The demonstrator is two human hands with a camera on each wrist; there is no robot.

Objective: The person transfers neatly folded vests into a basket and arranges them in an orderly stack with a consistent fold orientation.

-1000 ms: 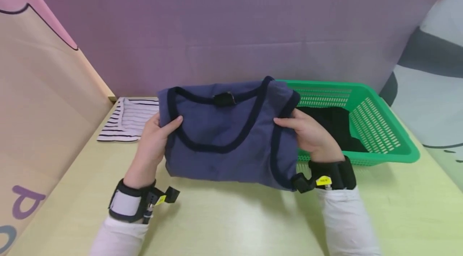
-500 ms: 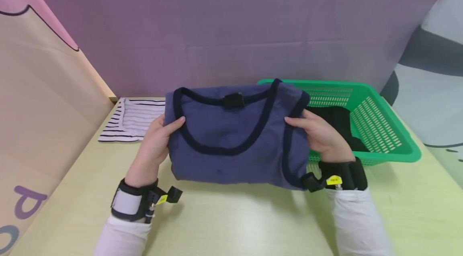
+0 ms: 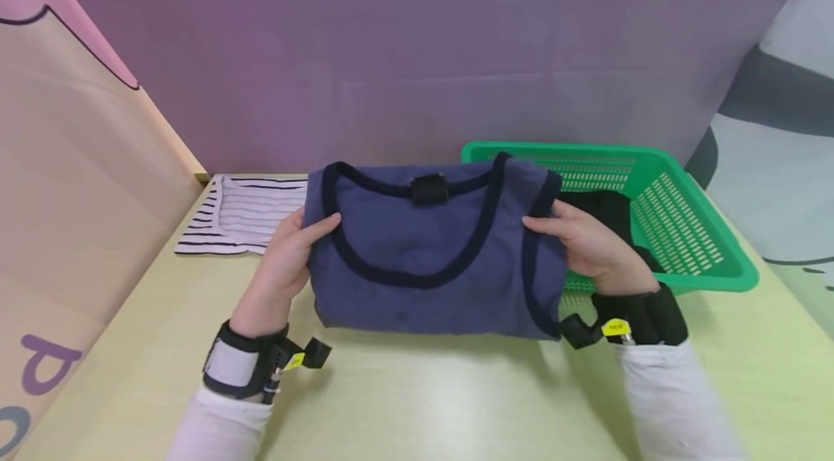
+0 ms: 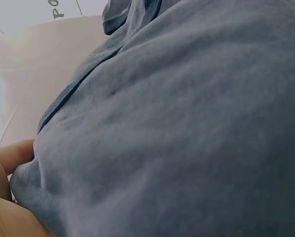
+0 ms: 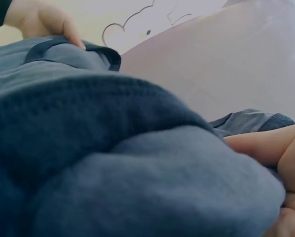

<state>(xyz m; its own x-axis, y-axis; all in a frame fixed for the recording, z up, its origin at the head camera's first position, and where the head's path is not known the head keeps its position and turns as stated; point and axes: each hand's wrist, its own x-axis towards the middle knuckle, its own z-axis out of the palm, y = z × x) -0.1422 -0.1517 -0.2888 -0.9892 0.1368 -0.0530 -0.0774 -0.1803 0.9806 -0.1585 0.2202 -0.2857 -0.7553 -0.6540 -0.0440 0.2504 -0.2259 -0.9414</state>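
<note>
Hands — left hand [image 3: 287, 258], right hand [image 3: 589, 247] — pinching the folded blue top [image 3: 430, 251] by its side edges above mid-surface [image 3: 423, 403]: best kept level, grip even.

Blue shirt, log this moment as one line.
left hand: grips folded blue shirt | right hand: grips shirt | green basket: behind right | striped shirt: far left

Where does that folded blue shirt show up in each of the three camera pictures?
Head: blue shirt at centre, held between both hands.
Left wrist: blue shirt fills nearly the whole picture.
Right wrist: blue shirt fills the lower left.
Shared landmark: its dark navy trim, also top left in the right wrist view.
</note>
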